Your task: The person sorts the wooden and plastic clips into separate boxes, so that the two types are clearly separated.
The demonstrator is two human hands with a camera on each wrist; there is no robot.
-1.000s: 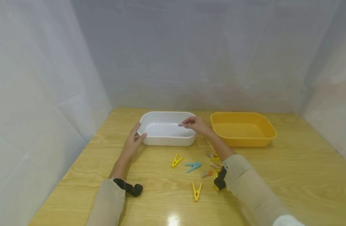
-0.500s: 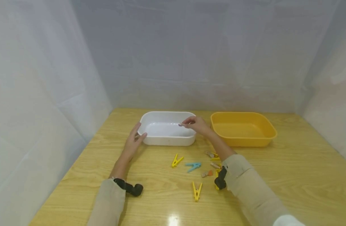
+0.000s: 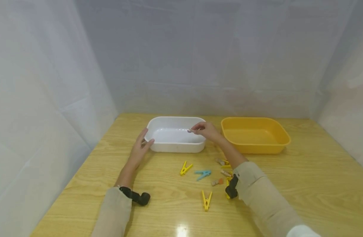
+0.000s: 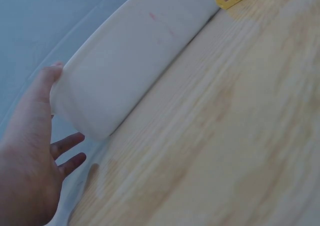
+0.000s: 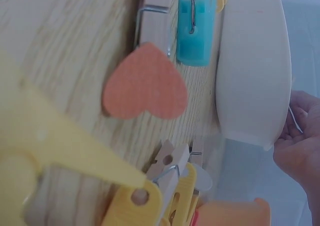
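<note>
- The right hand (image 3: 207, 130) is pinching a small peg (image 3: 189, 131), too small to tell its material, between thumb and fingertips, holding it over the right end of the white rectangular plastic tub (image 3: 166, 147).
- That white tub is sitting on the pale wooden worktop (image 3: 303, 184) toward 12 o'clock from the person, slightly left of centre.
- The left hand (image 3: 141, 148) is resting with straight, relaxed fingers against the tub's left near corner at about 9 o'clock of the tub; in the left wrist view the fingertips (image 4: 54, 73) are touching the tub's wall (image 4: 135, 71) and gripping nothing.
- At 3 o'clock from the white tub, just beside it, a yellow-orange rectangular plastic tub (image 3: 283, 136) is standing.
- At 6 o'clock from the white tub, loose pegs are lying on the worktop: a yellow plastic peg (image 3: 185, 168), a blue plastic peg (image 3: 203, 174), another yellow plastic peg (image 3: 206, 200) nearer the person, and a wooden peg with an orange heart (image 3: 217, 182).
- More wooden and yellow pegs (image 3: 223, 162) are lying just beside the right forearm, partly hidden by it.
</note>
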